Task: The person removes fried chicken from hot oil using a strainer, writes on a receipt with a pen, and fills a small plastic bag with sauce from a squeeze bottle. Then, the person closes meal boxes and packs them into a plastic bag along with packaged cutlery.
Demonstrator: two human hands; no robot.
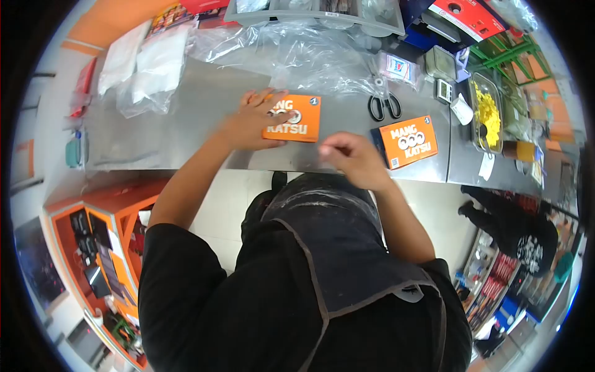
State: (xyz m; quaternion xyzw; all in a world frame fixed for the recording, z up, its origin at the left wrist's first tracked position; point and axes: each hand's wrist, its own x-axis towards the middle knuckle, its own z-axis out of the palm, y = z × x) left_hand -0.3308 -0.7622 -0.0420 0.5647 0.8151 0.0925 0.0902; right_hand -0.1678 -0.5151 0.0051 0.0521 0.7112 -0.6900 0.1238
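Observation:
On the steel counter, an orange box with white lettering [304, 127] lies flat. My left hand [257, 121] rests on its left part, fingers spread across the top. My right hand [356, 158] is just beyond the box's lower right corner, fingers curled and pressed together; whatever they may hold is too small to make out. A second orange box [410, 142] with the same lettering lies to the right of my right hand. Black-handled scissors [385, 107] lie between and above the two boxes.
Clear plastic bags [316, 59] spread along the back beneath a grey tray [316, 17]. A small timer [444, 91], a white cup [461, 110] and a container of yellow food [487, 115] stand at right. Another person [527, 232] is at the far right.

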